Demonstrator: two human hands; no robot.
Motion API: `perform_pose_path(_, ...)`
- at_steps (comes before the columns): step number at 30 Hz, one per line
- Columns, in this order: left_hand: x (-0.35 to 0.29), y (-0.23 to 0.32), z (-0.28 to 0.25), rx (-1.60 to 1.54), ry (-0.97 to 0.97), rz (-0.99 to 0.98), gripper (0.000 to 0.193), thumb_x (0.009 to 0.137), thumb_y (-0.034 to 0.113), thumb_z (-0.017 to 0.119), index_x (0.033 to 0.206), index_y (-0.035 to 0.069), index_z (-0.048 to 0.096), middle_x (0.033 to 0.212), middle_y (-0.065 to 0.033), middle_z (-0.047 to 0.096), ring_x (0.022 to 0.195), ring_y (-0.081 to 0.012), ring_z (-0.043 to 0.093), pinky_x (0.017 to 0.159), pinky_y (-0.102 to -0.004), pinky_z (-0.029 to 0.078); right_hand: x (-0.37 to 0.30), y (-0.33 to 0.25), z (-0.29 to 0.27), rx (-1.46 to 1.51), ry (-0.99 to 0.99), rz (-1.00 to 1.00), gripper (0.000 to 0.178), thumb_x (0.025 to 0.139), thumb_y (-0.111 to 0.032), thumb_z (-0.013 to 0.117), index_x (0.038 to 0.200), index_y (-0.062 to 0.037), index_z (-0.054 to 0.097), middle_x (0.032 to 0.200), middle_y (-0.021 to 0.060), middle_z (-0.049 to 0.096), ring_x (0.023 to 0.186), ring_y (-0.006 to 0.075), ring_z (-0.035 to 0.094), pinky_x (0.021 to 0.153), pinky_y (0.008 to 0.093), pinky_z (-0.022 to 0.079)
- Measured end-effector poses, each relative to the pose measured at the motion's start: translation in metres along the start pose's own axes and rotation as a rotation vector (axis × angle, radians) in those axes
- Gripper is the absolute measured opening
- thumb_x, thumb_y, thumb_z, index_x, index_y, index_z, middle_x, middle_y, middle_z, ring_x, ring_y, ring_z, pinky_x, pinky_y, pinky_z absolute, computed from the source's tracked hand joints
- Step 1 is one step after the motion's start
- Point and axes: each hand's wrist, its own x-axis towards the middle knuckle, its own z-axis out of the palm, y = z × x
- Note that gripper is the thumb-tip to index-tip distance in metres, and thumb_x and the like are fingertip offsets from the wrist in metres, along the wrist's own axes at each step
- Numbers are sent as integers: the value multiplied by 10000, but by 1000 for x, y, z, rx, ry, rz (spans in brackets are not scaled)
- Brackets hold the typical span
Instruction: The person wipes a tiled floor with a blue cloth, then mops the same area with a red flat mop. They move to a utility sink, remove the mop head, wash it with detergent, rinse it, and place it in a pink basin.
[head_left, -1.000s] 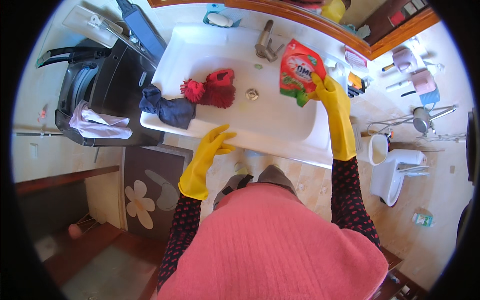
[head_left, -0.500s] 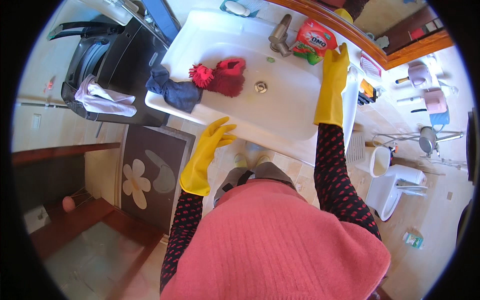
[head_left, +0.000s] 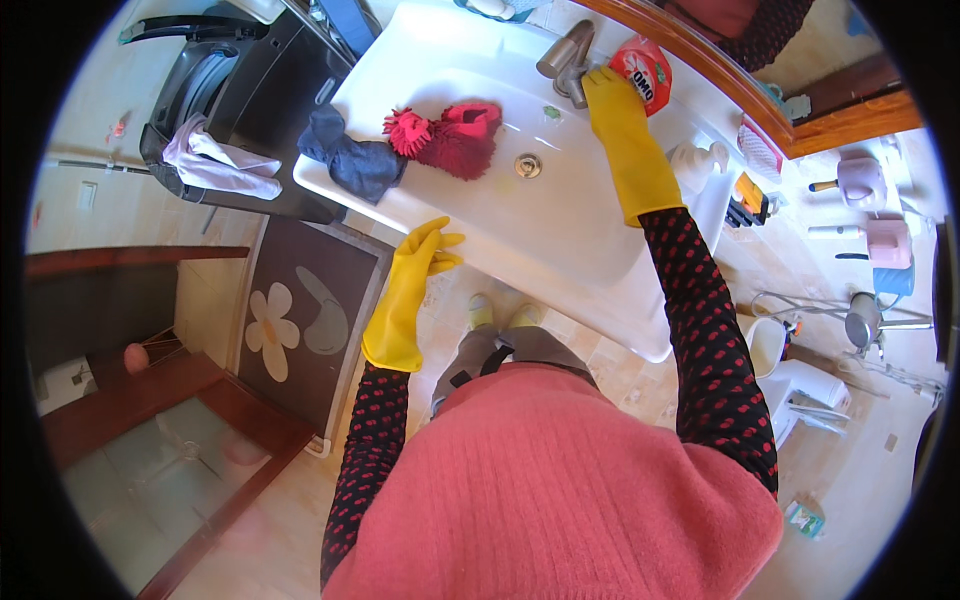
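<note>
At the upper centre of the frame, the red pouch [head_left: 645, 72] stands on the back ledge of the white washbasin [head_left: 570, 245], below the wooden mirror frame [head_left: 700, 68] and just to the right of the fingertips of the yellow-gloved right hand [head_left: 625, 145]. That hand reaches up over the basin with its fingers at the lever of the metal tap [head_left: 566, 50]; from here I cannot tell whether they grip it or merely rest against it, and the glove covers the pouch's lower left part. The left hand [head_left: 412, 285], gloved in yellow too, is at the centre left by the basin's front rim, open, its fingers parted and holding nothing. A second ago the right hand had the pouch pinched above the right side of the basin; half a second ago the pouch was already up by the ledge, with the hand at its right; now the hand is off to the pouch's left, at the tap. The red shaggy mitt [head_left: 465, 140] and the blue-grey cloth [head_left: 355, 160], left of the drain [head_left: 528, 166], lie as they did before.
</note>
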Motion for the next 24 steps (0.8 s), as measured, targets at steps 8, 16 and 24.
perform_pose_path(8, -1, -2, 6, 9, 55, 4, 385, 1029, 260, 478, 1357, 65, 531, 1132, -101, 702, 810, -156, 701, 711, -207, 544, -26, 1, -20, 56, -50, 8, 388, 848, -45, 535, 1230, -30, 601, 1249, 156, 616, 1232, 319, 529, 1058, 389, 405)
perform_pose_path(16, 2, 2, 11, 59, 87, 12, 374, 1027, 259, 477, 1342, 70, 547, 1105, -102, 711, 721, -151, 697, 661, -205, 546, -80, -30, -48, 495, 29, 328, 395, 892, -116, 561, 1274, -19, 587, 1209, 238, 620, 1131, 404, 578, 978, 432, 456)
perform_pose_path(24, 6, 3, 8, 105, 64, 2, 369, 1016, 267, 500, 1321, 68, 562, 1071, -116, 719, 677, -146, 686, 633, -208, 543, -55, 37, 29, 515, 314, 643, 454, 855, -180, 642, 1285, -43, 592, 1156, 218, 657, 1068, 380, 625, 921, 451, 491)
